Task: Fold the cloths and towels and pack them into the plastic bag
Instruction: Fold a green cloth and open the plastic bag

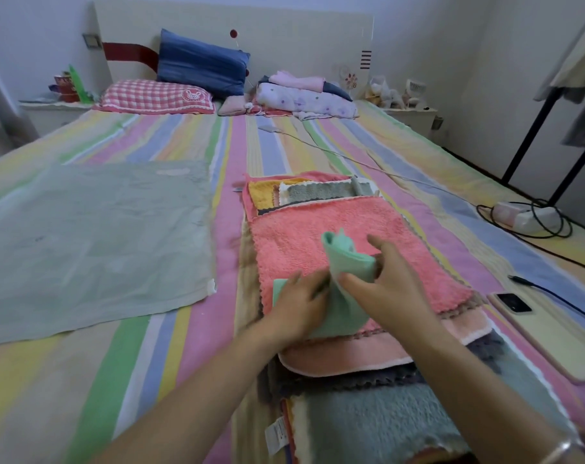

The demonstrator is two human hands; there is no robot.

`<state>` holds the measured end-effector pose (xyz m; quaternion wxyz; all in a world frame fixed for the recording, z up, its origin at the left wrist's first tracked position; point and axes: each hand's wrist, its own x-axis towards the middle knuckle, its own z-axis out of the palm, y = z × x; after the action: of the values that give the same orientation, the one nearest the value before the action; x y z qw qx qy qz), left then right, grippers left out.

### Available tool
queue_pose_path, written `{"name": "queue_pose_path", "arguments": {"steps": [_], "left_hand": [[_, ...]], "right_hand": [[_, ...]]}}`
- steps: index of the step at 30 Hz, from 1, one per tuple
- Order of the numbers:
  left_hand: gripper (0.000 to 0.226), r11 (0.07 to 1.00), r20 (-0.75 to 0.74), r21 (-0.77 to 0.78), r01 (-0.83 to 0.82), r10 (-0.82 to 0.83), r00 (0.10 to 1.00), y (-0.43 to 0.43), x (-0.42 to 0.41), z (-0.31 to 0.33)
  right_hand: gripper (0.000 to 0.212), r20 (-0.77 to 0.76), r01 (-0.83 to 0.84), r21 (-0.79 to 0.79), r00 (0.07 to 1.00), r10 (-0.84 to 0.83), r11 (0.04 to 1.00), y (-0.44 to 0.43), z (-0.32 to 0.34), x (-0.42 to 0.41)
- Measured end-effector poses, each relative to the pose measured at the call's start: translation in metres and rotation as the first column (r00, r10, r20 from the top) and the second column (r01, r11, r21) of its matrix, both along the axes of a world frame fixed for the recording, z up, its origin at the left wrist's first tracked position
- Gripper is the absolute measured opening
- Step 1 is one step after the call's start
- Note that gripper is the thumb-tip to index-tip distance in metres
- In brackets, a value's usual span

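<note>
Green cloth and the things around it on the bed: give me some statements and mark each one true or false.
1. Both the left hand and the right hand are on the green cloth. True.
2. The green cloth is over a pink towel on top of the stack. True.
3. The plastic bag is bulging with folded towels. False: it lies flat on the bed, left of the stack.
4. The phone lies left of the stack. False: it is on the right.
</note>
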<state>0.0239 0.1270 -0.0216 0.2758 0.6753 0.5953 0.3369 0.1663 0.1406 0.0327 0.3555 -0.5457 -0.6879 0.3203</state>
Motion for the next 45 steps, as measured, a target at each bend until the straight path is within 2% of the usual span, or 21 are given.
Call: {"name": "queue_pose_path", "arguments": {"steps": [1,2,3,4,5,7,9,11,13,17,21,24,26,28,32,37,39,40,42,43,45], "left_hand": [[0.032,0.996,0.305,-0.067,-0.054,0.072,0.95,0.001,-0.005,0.005],[0.031,0.986,0.581,-0.137,-0.098,0.16,0.798,0.002,-0.013,0.009],[0.033,0.971,0.79,-0.208,-0.121,0.239,0.565,0.004,-0.022,0.011],[0.034,0.953,0.891,-0.274,-0.128,0.302,0.338,0.004,-0.034,0.012],[0.035,0.94,0.923,-0.315,-0.133,0.336,0.188,0.003,-0.047,0.013],[0.029,0.917,0.919,-0.353,-0.187,0.377,0.115,-0.004,-0.07,0.011],[0.019,0.904,0.891,-0.358,-0.233,0.406,0.205,-0.018,-0.084,0.008],[0.011,0.882,0.774,-0.38,-0.278,0.468,0.426,-0.033,-0.09,0.004],[0.021,0.856,0.615,-0.403,-0.324,0.515,0.597,-0.044,-0.089,0.002],[0.042,0.844,0.464,-0.477,-0.245,0.478,0.745,-0.058,-0.073,0.011],[0.046,0.816,0.477,-0.544,-0.195,0.493,0.728,-0.057,-0.061,0.012],[0.034,0.82,0.54,-0.527,-0.222,0.525,0.658,-0.058,-0.06,0.011],[0.025,0.823,0.588,-0.499,-0.272,0.552,0.592,-0.062,-0.065,0.013],[0.018,0.841,0.636,-0.439,-0.316,0.539,0.552,-0.07,-0.075,0.018],[0.016,0.868,0.668,-0.282,-0.408,0.483,0.567,-0.094,-0.109,0.029],[0.009,0.87,0.592,-0.119,-0.479,0.449,0.669,-0.126,-0.165,0.03],[0.012,0.817,0.408,-0.009,-0.576,0.529,0.744,-0.136,-0.201,0.013],[0.012,0.779,0.192,0.084,-0.621,0.599,0.777,-0.141,-0.223,0.003],[0.024,0.761,-0.31,0.191,-0.62,0.646,0.698,-0.15,-0.262,-0.014],[0.034,0.781,-0.464,0.169,-0.601,0.601,0.651,-0.153,-0.277,-0.02],[0.046,0.818,-0.586,0.077,-0.57,0.499,0.638,-0.157,-0.299,-0.027]], "right_hand": [[0.074,0.035,-0.029,0.074,0.999,0.026,0.997,-0.007,-0.004,-0.008],[0.07,0.068,-0.063,0.145,0.996,0.054,0.987,-0.016,-0.01,-0.018],[0.063,0.111,-0.105,0.212,0.99,0.083,0.972,-0.024,-0.016,-0.028],[0.055,0.178,-0.147,0.287,0.979,0.098,0.947,-0.032,-0.023,-0.038],[0.051,0.268,-0.191,0.364,0.959,0.094,0.912,-0.037,-0.031,-0.045],[0.049,0.415,-0.258,0.447,0.908,0.056,0.856,-0.042,-0.05,-0.054],[0.046,0.49,-0.279,0.44,0.871,0.032,0.854,-0.043,-0.063,-0.054],[0.041,0.521,-0.31,0.441,0.853,0.041,0.843,-0.043,-0.067,-0.052],[0.041,0.573,-0.374,0.43,0.816,0.071,0.822,-0.041,-0.068,-0.051],[0.054,0.641,-0.466,0.378,0.755,0.136,0.8,-0.036,-0.064,-0.051],[0.047,0.481,-0.372,0.448,0.867,0.131,0.813,-0.042,-0.061,-0.048],[0.049,0.163,-0.272,0.298,0.959,0.232,0.915,-0.051,-0.051,-0.047],[0.046,-0.137,-0.241,0.179,0.954,0.267,0.954,-0.053,-0.037,-0.05],[0.045,-0.336,-0.153,0.101,0.925,0.179,0.983,-0.052,-0.024,-0.058],[0.083,-0.45,-0.292,-0.246,0.879,0.158,0.924,-0.05,-0.018,-0.094],[0.098,-0.486,-0.38,-0.375,0.858,0.169,0.846,-0.043,-0.046,-0.157],[0.1,-0.546,-0.389,-0.453,0.832,0.096,0.802,-0.041,-0.055,-0.176],[0.096,-0.549,-0.38,-0.472,0.833,0.072,0.795,-0.04,-0.058,-0.183],[0.078,-0.542,-0.377,-0.506,0.838,0.054,0.776,-0.041,-0.064,-0.193],[0.068,-0.55,-0.393,-0.525,0.834,0.052,0.755,-0.042,-0.066,-0.196],[0.05,-0.567,-0.43,-0.549,0.822,0.059,0.717,-0.043,-0.069,-0.202]]}}
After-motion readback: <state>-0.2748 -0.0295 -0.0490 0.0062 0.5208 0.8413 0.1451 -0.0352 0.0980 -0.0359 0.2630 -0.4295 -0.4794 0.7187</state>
